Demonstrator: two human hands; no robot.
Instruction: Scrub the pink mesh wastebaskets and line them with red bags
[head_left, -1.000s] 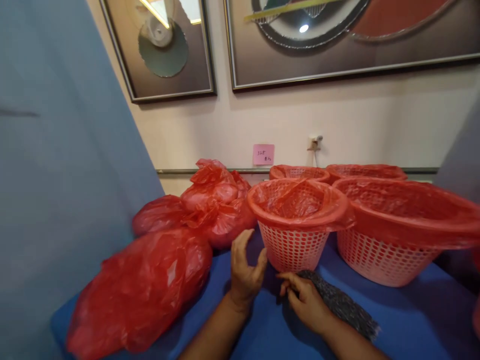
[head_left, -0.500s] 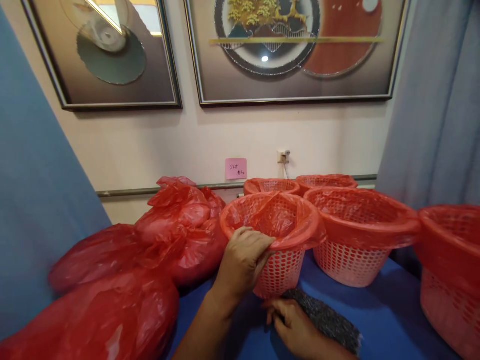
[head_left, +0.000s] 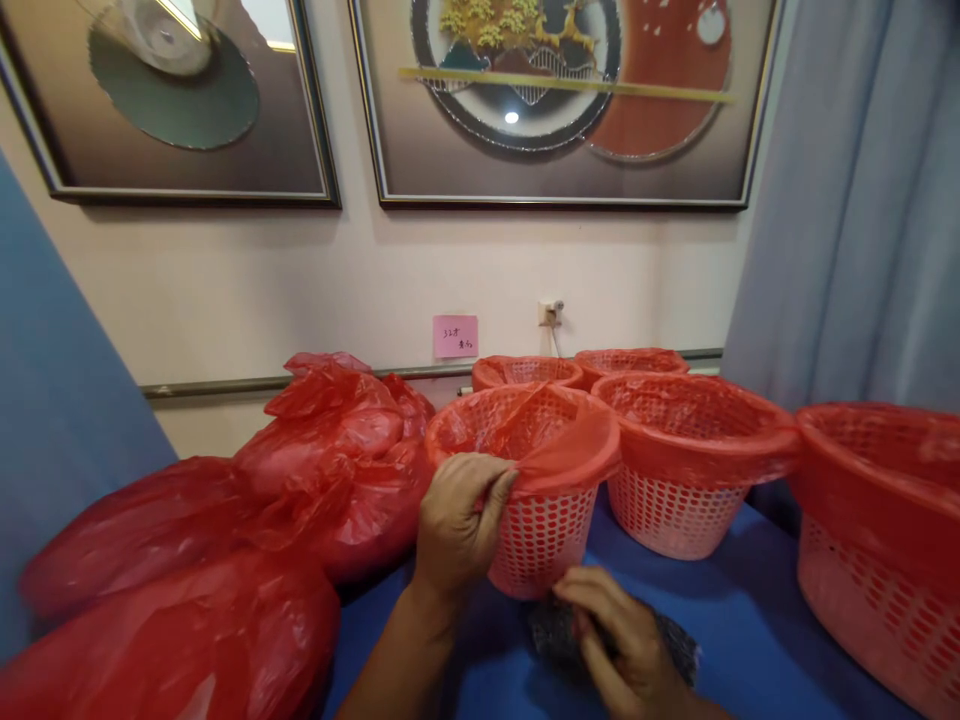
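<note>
With thumb and fingers pinched, my left hand (head_left: 461,520) grips the edge of a red plastic bag (head_left: 570,435) at the near rim of a pink perforated basket (head_left: 544,535). The bag lines this basket and folds over its rim. My right hand (head_left: 619,635) is lower, in front of the basket, with its fingers curled over a dark, speckled bundle (head_left: 679,645) on the blue table. The hand covers part of the bundle, and I cannot make out what its fingertips hold.
Filled red plastic bags (head_left: 360,470) are heaped on the left. To the right stand two more lined baskets, one near the middle (head_left: 675,510) and one at the edge (head_left: 877,590). Two others (head_left: 525,372) are behind. A blue cloth (head_left: 750,590) covers the table.
My left hand has drawn the bag's edge slightly left and toward me, stretching it across the rim. My right hand has risen and moved right, over the dark bundle. The view has shifted slightly.
</note>
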